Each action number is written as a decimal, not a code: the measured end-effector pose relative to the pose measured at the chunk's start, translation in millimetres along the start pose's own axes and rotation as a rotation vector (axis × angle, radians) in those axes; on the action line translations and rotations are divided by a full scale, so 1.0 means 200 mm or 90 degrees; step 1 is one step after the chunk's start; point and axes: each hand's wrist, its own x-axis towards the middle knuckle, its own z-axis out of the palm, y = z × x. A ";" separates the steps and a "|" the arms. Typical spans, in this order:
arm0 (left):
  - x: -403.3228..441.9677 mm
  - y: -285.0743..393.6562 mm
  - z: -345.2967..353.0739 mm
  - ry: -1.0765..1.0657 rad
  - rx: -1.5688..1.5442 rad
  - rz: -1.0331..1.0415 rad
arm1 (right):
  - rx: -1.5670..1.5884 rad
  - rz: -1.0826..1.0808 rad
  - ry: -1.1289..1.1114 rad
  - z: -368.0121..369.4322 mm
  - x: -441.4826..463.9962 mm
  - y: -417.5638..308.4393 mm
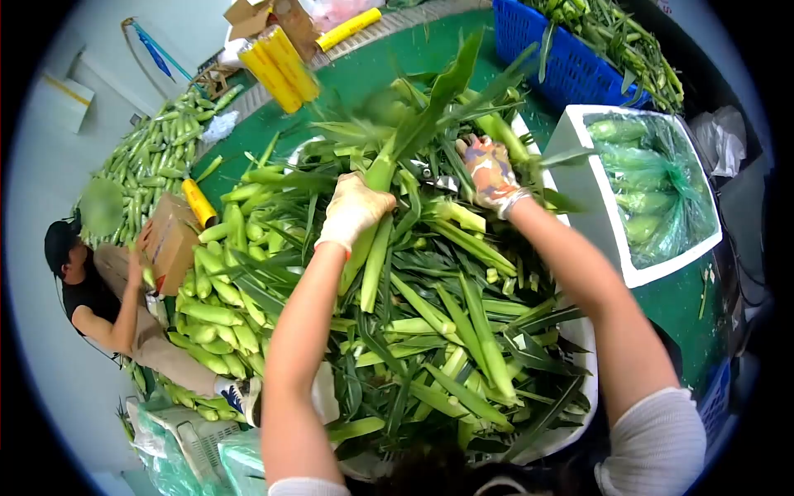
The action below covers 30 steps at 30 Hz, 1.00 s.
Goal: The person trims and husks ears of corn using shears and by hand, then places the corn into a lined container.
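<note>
My left hand (357, 208), in a pale glove, is wrapped round an ear of corn (382, 172) in its green husk. Long leaves fan out from the ear's upper end, partly blurred. My right hand (491, 172), in a patterned glove, is curled in among dark husk leaves just right of it. Whatever its fingers hold, if anything, is hidden. Both hands are above a large pale tub (589, 364) heaped with cut stalks, loose leaves and husks (484, 331). More unshucked-looking green ears (219, 314) are piled along its left side.
A person (103, 289) sits at left beside a cardboard box (175, 236). A white foam box (579, 186) with bagged corn stands at right, below a blue crate (571, 62) of leaves. Yellow rolls (279, 70) lie at the back. Packed ears (161, 136) cover the floor at far left.
</note>
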 end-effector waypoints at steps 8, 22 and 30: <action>0.05 -0.05 0.11 0.085 -0.092 -0.005 | 0.051 0.003 -0.110 0.77 0.36 0.19; -1.42 -0.02 -0.59 0.287 -1.065 0.003 | 0.206 -0.031 -0.249 -0.75 -1.19 -0.30; -1.70 -0.20 -0.12 0.410 -1.383 -0.175 | 0.967 0.124 -0.399 -0.84 -1.84 -0.81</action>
